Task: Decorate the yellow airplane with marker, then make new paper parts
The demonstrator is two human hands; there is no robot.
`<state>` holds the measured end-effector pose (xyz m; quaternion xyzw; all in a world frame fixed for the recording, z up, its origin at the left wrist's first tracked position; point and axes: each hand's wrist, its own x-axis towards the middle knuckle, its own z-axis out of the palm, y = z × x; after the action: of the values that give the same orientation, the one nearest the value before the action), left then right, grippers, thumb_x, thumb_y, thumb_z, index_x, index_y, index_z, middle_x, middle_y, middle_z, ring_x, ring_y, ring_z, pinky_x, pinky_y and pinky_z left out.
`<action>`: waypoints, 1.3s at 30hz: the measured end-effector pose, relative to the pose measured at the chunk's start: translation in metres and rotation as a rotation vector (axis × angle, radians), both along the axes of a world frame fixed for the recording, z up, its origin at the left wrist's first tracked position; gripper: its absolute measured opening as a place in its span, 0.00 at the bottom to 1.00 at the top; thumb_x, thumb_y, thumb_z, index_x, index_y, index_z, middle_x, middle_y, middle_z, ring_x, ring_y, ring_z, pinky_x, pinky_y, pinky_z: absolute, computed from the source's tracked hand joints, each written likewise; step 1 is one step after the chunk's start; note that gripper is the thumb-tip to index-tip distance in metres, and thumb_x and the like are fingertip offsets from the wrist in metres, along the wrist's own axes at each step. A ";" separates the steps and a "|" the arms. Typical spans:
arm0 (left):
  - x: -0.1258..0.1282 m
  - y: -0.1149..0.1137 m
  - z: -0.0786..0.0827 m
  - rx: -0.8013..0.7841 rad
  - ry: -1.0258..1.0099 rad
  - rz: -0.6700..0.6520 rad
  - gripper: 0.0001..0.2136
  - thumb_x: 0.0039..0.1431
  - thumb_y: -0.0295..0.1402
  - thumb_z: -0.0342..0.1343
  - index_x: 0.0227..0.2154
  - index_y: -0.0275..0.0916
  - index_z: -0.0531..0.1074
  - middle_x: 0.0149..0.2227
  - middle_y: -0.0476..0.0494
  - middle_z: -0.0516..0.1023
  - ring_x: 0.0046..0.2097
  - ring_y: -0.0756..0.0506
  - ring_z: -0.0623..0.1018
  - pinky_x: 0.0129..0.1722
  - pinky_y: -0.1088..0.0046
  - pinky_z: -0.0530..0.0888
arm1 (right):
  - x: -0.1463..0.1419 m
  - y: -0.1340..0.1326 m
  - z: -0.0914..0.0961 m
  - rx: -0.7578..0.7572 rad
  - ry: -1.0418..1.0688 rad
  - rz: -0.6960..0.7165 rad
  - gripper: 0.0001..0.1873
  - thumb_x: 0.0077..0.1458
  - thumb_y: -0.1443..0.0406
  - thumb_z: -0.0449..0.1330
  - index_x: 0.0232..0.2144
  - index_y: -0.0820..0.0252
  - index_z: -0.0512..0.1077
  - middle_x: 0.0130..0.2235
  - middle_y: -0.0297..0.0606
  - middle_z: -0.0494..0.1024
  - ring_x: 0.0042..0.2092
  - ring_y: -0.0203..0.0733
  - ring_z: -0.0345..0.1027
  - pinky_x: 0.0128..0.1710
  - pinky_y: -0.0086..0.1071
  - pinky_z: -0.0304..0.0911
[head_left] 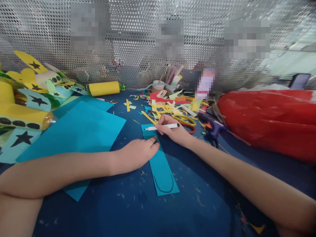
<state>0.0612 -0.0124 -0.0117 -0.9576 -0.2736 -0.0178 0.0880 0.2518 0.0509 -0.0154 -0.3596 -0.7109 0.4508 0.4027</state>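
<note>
A long blue paper strip (pixel 161 163) lies on the dark blue table, with a black curved line drawn around its near end. My left hand (pixel 138 152) rests across the strip's middle, fingers stretched over it and pressing it flat. In my right hand (pixel 172 131) is a white marker (pixel 161 126) with a black end, its tip at the strip's far end. Large blue paper sheets (pixel 85 131) are spread to the left, partly under my left forearm. Just behind my right hand lie yellow-handled scissors (pixel 185 119) and a red handle (pixel 190 127).
Bottle planes with yellow paper and black stars (pixel 24 140) crowd the left. A yellow-wrapped bottle (pixel 104 88) lies behind the sheets. Coloured paper scraps (pixel 170 107) cover the back middle. A purple tool (pixel 214 126) and a big red bag (pixel 269 121) are at right; perforated silver sheeting (pixel 133 42) stands behind.
</note>
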 end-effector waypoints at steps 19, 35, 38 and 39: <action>0.002 -0.002 0.004 -0.037 0.006 0.022 0.21 0.61 0.19 0.45 0.57 0.27 0.63 0.56 0.24 0.71 0.41 0.39 0.82 0.34 0.63 0.80 | 0.002 0.004 -0.010 0.037 -0.069 -0.008 0.15 0.55 0.55 0.63 0.28 0.55 0.63 0.22 0.27 0.68 0.24 0.33 0.58 0.25 0.31 0.53; 0.001 -0.001 0.002 -0.016 0.007 0.006 0.22 0.60 0.19 0.47 0.58 0.27 0.63 0.58 0.23 0.69 0.43 0.38 0.82 0.36 0.62 0.80 | -0.001 0.002 -0.006 0.110 -0.066 -0.194 0.12 0.51 0.62 0.62 0.25 0.54 0.60 0.22 0.26 0.62 0.23 0.33 0.51 0.23 0.31 0.48; 0.001 0.000 0.001 0.007 0.011 -0.002 0.22 0.60 0.19 0.46 0.58 0.27 0.63 0.59 0.23 0.68 0.42 0.39 0.82 0.36 0.63 0.80 | 0.000 0.003 -0.006 0.116 -0.080 -0.231 0.11 0.50 0.64 0.60 0.25 0.54 0.59 0.22 0.27 0.62 0.24 0.34 0.52 0.23 0.31 0.49; 0.001 0.000 0.001 0.009 0.012 -0.004 0.22 0.60 0.19 0.46 0.58 0.27 0.63 0.59 0.23 0.68 0.42 0.39 0.82 0.36 0.63 0.80 | 0.001 0.003 -0.006 0.110 -0.084 -0.241 0.10 0.50 0.65 0.60 0.25 0.54 0.59 0.22 0.27 0.62 0.24 0.34 0.52 0.24 0.31 0.49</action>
<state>0.0619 -0.0128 -0.0105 -0.9579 -0.2709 -0.0135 0.0940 0.2529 0.0540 -0.0217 -0.4382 -0.7025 0.3441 0.4428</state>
